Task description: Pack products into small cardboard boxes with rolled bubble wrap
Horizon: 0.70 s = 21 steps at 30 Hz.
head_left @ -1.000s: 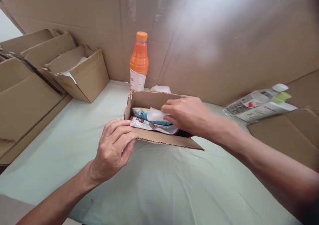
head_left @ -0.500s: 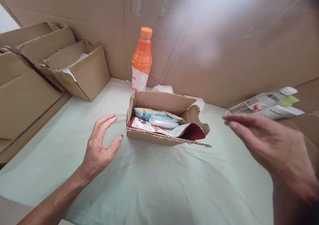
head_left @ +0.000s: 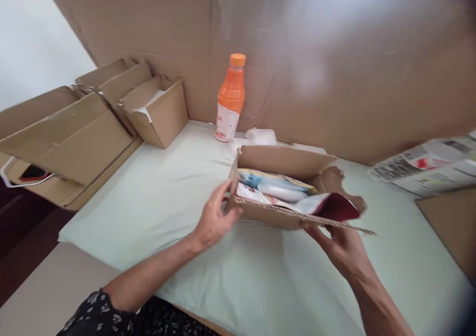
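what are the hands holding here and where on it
Both hands grip the small open cardboard box: the left hand pinches its left end at the corner, and the right hand supports it from below at the right front edge.

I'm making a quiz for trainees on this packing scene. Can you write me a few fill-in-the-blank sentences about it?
1. The left hand grips the near-left corner of the open ____ box.
2. The bottle by the back wall has an ____ cap.
3. The right hand holds the box from ____, at its front edge.
4. The box holds several ____.

Missing words: cardboard; orange; underneath; packets
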Tool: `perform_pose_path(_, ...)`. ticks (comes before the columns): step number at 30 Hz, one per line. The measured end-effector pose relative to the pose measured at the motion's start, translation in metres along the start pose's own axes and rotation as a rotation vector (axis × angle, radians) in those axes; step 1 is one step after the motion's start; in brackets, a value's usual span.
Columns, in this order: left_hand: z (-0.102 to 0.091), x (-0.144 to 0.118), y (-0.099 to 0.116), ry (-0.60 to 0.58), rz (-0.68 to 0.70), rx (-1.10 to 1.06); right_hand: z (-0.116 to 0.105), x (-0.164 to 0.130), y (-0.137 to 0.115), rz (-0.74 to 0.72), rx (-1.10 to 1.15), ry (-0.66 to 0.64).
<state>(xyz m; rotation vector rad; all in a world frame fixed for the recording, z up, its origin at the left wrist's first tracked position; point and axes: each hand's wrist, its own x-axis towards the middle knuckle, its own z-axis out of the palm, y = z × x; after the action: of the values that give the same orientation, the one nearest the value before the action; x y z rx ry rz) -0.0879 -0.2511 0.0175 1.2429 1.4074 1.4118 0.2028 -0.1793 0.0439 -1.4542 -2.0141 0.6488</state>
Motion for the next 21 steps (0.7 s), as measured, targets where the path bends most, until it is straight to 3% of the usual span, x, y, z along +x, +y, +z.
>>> perform_pose_path(2,-0.004,-0.032,-0.002,0.034,-0.038,0.004,0.000,-0.005,0.000,-0.025,0.048,-0.008)
perform_pose_path(4,-0.019,-0.062,-0.007,0.138,-0.090,-0.004,0.019,0.002,-0.015,-0.082,0.122,-0.052)
perform_pose_path(8,-0.081,-0.101,-0.015,0.438,-0.161,0.036,0.095,0.047,-0.082,-0.280,0.195,-0.213)
perform_pose_path(12,-0.153,-0.105,-0.021,0.676,-0.105,0.132,0.182,0.099,-0.169,-0.396,0.126,-0.375)
perform_pose_path(14,-0.180,-0.101,-0.023,0.765,-0.106,0.150,0.220,0.115,-0.207,-0.409,0.029,-0.436)
perform_pose_path(17,-0.203,-0.092,-0.027,0.822,-0.164,0.145,0.265,0.123,-0.245,-0.406,-0.024,-0.494)
perform_pose_path(21,-0.212,-0.082,-0.033,0.810,-0.156,0.116,0.301,0.120,-0.261,-0.418,-0.017,-0.525)
